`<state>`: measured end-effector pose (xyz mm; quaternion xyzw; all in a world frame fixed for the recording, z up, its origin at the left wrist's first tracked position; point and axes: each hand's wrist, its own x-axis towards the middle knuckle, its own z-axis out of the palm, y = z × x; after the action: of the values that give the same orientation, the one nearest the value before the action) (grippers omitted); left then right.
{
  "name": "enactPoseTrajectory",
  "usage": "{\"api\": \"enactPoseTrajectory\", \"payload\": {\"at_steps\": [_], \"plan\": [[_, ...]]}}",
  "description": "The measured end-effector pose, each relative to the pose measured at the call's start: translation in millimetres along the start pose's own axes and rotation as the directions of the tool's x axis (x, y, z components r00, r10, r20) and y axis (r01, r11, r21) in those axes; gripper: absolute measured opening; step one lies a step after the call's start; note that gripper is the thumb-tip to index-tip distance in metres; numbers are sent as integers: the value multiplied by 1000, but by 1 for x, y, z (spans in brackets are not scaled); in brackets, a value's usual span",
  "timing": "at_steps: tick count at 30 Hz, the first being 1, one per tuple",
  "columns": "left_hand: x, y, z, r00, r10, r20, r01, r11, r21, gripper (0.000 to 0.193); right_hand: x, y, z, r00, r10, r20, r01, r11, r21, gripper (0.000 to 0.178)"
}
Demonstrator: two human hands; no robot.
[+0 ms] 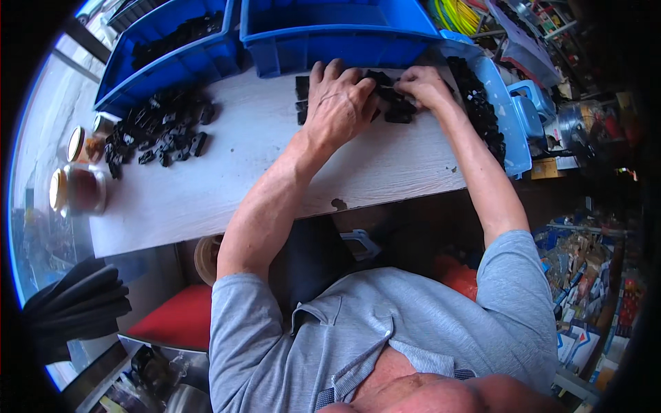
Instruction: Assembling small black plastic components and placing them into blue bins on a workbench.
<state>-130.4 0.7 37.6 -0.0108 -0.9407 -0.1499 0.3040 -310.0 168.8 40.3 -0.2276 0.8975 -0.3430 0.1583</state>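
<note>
On the white tabletop (255, 155), my left hand (339, 100) lies palm down over a cluster of small black parts. Its fingers are spread and hide some of them; black parts (301, 103) show past its outer edge. To the right, the fingertips of my right hand (423, 86) are drawn together at another group of black parts (396, 107), apparently pinching one, though the fingers partly cover it. A loose pile of similar black parts (165, 127) sits at the left of the table.
Behind my hands stands a blue bin (337, 48); another blue bin (165, 76), holding black parts, is at the far left. A light blue tray (513, 131) with black parts borders the right side. Jars (82, 189) stand at the left edge.
</note>
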Motion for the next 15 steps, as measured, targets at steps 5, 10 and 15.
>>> {"api": "enactPoseTrajectory", "payload": {"at_steps": [5,10,15], "plan": [[3,-5,-2,955,56,-292,-63,998,-15,25,-23,-3,-14,992,86,-94,-48,938,344,30],[5,-14,-13,829,74,-555,-208,961,-182,26,-53,-23,-17,995,-16,-101,71,817,573,31],[-20,36,-33,881,-373,-292,80,725,-685,44,-97,-51,-3,974,-214,77,124,785,607,29]]}}
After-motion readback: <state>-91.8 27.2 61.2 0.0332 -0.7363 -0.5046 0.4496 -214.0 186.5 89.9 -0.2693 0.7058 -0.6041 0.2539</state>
